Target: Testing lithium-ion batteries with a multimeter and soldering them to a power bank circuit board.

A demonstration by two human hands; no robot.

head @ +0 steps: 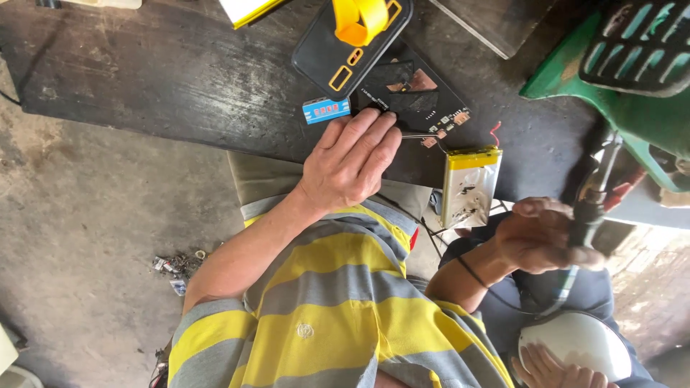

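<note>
Presses the left hand flat on a dark board at the edge of the dark table, fingers side by side and close together. Cannot tell if a thin metal pin beside the fingertips is held or just lies there.

Wraps the right hand tight around a dark tool, fingers clamped on its handle. Keeps that hand off the table, low on the right, well apart from the left hand.

Has a flat black case lying partly on top of the board, with orange slots in it and a yellow strap curled on top. Cannot tell what is inside the case. Shows a round white thing, like a bowl, down in the right corner, with another person's hand on its rim. Cannot see what it holds.

Has a silver battery pack with a yellow band along its top, just right of the board and half over the table edge. Shows a thin red wire between the pack and the board.

Has a small blue box with a white patch just above the left hand, touching the case. Shows a yellow and white flat pack at the top edge. Shows a green plastic chair far right.
</note>
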